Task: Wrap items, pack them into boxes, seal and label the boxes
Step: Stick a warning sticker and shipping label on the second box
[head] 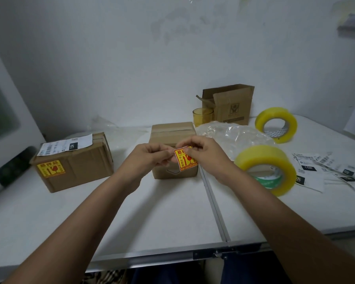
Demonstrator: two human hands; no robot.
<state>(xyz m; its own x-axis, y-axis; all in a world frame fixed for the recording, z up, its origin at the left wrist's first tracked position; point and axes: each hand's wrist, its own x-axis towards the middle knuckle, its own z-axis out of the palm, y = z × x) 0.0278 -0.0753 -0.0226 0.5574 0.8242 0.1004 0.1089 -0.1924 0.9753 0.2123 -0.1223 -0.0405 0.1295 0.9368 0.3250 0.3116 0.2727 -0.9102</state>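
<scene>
- Left hand [152, 155] and right hand [201, 152] both raised over the table [152, 218], each pinching the same red-and-yellow fragile sticker [183, 159] — left fingers on its left edge, right fingers on its top right corner.
- Sticker held in front of the small sealed box [172, 138], covering part of the box's near face; can't tell if it touches the cardboard.
- Small sealed box sits mid-table, tape strip across its top, just behind the hands.
- Larger box [76, 165] to the left, well apart from the small one — a yellow fragile sticker on its front face, a white shipping label [66, 145] on its top.
- Near tape roll [266, 169], yellowish clear tape, stands tilted on the table just right of the right wrist.
- Far tape roll [277, 124] same kind, further back on the right, also leaning.
- Crumpled clear plastic wrap [234, 136] lies between the small box and the two rolls.
- Amber glass [202, 116] upright behind the wrap, just beside an open cardboard box [232, 104] standing against the wall.
- Loose shipping labels [324, 169] spread at the right edge of the table, black "15H" marks on them.
- Dark green cylindrical thing [14, 167] at the far left edge, blurred, can't tell what it is.
- Table is white with a metal seam running front to back under the right forearm.
</scene>
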